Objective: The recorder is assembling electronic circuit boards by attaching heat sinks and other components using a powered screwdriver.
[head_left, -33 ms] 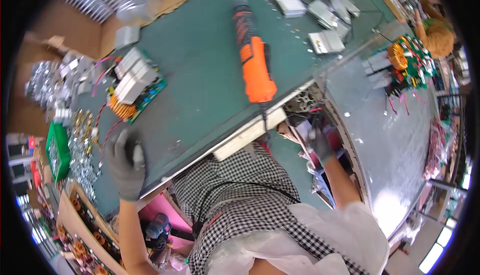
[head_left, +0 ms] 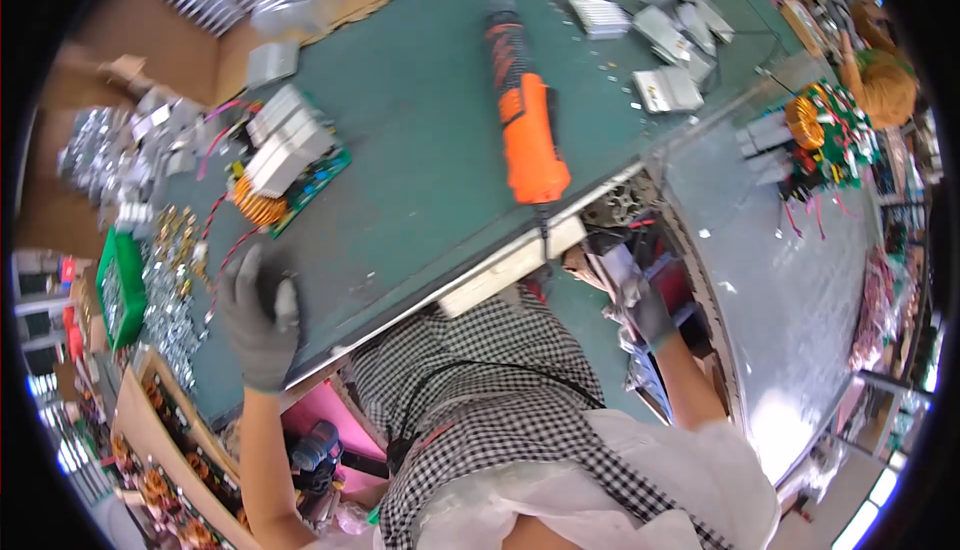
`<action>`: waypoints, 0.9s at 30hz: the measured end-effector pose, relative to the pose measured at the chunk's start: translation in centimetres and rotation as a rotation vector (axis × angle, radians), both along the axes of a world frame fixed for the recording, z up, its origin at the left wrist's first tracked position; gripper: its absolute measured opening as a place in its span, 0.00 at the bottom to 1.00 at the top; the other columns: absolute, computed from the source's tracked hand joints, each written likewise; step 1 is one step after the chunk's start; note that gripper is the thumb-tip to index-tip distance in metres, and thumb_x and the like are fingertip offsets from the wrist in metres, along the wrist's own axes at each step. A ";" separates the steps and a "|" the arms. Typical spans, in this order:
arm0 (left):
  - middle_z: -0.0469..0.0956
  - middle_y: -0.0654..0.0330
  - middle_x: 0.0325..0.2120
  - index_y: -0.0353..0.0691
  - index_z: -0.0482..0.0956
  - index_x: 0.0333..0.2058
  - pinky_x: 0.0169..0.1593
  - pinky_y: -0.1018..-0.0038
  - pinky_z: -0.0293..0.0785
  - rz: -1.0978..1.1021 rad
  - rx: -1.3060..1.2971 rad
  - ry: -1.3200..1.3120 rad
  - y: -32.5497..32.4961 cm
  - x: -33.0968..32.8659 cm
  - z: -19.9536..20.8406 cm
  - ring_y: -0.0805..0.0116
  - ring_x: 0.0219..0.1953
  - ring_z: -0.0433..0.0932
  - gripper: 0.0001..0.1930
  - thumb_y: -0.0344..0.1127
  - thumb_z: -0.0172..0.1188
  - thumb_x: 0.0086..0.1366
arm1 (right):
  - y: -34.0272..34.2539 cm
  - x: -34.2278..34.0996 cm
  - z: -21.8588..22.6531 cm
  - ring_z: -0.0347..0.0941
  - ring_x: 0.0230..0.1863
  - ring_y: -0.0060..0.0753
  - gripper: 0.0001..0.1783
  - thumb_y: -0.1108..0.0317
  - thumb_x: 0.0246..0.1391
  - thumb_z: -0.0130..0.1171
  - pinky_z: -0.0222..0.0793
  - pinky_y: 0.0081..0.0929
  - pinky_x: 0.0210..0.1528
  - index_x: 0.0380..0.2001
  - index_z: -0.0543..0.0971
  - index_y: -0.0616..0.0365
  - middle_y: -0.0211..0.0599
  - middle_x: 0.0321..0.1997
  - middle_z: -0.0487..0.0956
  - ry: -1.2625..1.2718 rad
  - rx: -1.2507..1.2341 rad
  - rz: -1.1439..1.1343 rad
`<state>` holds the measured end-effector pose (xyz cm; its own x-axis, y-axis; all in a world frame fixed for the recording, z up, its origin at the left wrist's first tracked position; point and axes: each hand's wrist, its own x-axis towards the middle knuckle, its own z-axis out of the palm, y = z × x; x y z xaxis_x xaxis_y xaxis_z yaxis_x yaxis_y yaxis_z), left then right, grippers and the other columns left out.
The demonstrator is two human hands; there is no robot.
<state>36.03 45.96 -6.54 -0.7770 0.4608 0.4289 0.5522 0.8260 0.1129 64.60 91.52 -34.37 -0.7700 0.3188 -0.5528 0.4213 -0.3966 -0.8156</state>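
My left hand (head_left: 262, 322), in a grey glove, rests near the table's front edge, fingers curved and thumb apart, with nothing held. Just beyond it lies a green circuit board (head_left: 318, 186) bearing pale metal heat sinks (head_left: 288, 142) and a copper-wound coil (head_left: 258, 202). My right hand (head_left: 652, 316), also gloved, reaches into an open drawer (head_left: 712, 335) below the tabletop. Its fingers are blurred beside a pale, flat item (head_left: 620, 272); whether they grip it I cannot make out. An orange and black electric screwdriver (head_left: 532, 140) lies on the table between the two sides.
Loose heat sinks (head_left: 668, 89) lie at the far right of the green table (head_left: 410, 140). Another board with a coil (head_left: 828, 135) sits on the grey surface to the right. At left are small metal parts (head_left: 172, 295), a green tray (head_left: 122, 295) and a cardboard box (head_left: 190, 50).
The whole view has shifted slightly, so the table things appear further right. My right hand has drawn a little toward me inside the drawer. My left hand stays near the board.
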 end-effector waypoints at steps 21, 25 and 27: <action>0.77 0.55 0.38 0.50 0.75 0.53 0.51 0.63 0.71 -0.229 0.003 0.060 1.5 -10.0 2.7 0.57 0.41 0.76 0.23 0.45 0.65 0.59 | -23.5 -19.7 25.1 0.74 0.19 0.39 0.24 0.73 0.54 0.56 0.68 0.32 0.23 0.56 0.73 0.57 0.38 0.23 0.77 0.781 1.130 0.439; 0.76 0.55 0.36 0.48 0.75 0.53 0.47 0.66 0.73 -0.194 0.074 -0.052 1.6 -10.4 2.1 0.59 0.40 0.76 0.22 0.43 0.65 0.60 | -24.2 -21.0 24.5 0.75 0.21 0.37 0.24 0.73 0.54 0.54 0.70 0.31 0.25 0.57 0.73 0.56 0.34 0.22 0.78 0.794 1.219 0.395; 0.76 0.55 0.35 0.47 0.75 0.52 0.46 0.67 0.73 -0.181 0.075 -0.066 1.6 -10.5 1.9 0.59 0.39 0.77 0.22 0.42 0.65 0.60 | -24.5 -21.3 24.7 0.74 0.20 0.33 0.23 0.75 0.56 0.52 0.70 0.28 0.25 0.56 0.74 0.56 0.33 0.21 0.77 0.804 1.211 0.390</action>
<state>25.51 47.54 -4.61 -0.7118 0.5646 0.4179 0.6805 0.7018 0.2108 43.26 66.97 -9.71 -0.8732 -0.0297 0.4865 -0.3677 0.6954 -0.6174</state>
